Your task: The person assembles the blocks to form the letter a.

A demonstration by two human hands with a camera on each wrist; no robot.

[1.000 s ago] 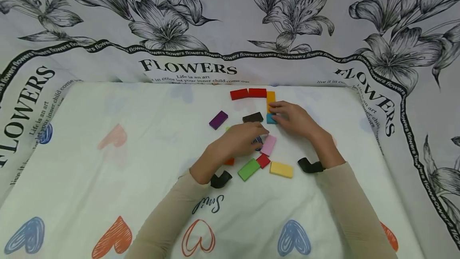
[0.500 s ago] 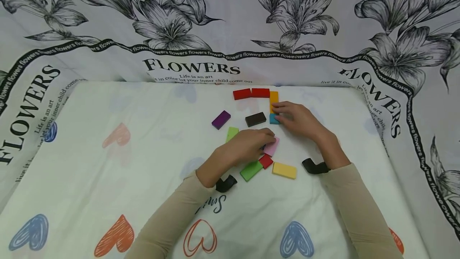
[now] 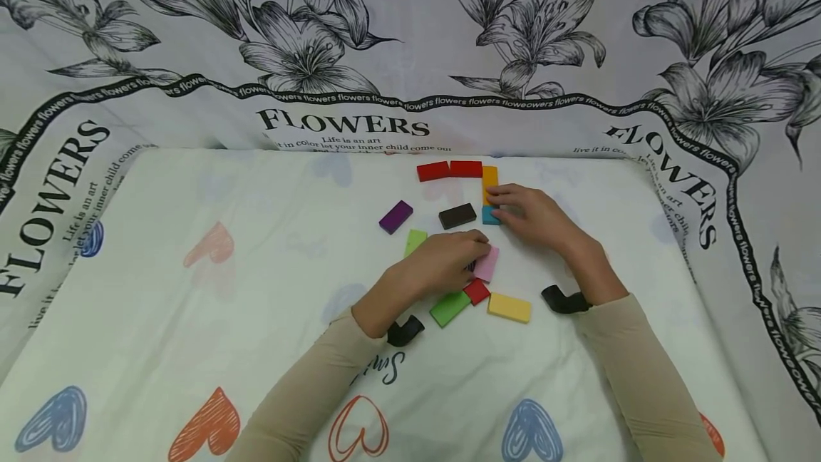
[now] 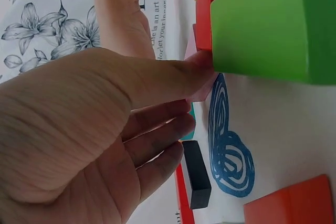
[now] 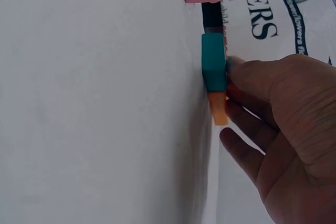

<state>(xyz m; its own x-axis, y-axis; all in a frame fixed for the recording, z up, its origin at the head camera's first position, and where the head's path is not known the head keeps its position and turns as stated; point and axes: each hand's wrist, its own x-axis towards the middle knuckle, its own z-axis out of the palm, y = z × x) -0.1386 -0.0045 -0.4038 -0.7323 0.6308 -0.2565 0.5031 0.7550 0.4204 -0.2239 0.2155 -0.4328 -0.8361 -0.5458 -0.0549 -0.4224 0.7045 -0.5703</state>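
Note:
My left hand pinches the near-left edge of a pink block; in the left wrist view its thumb lies in front of the block. Across from it, my right hand rests its thumb on a small blue block and a fingertip on the orange block joined end to end with it. Two red blocks continue that row to the left. A red block touches the pink one, with a green block against it.
Around the hands lie a black block, a purple block, a yellow block and a light green block. The left wrist view shows an orange-red block. Black straps sit at the wrists.
My left hand has shifted slightly right, its fingers closing in on the pink block and uncovering the light green one. The right hand stays at the blue and orange blocks. The head view shifted slightly.

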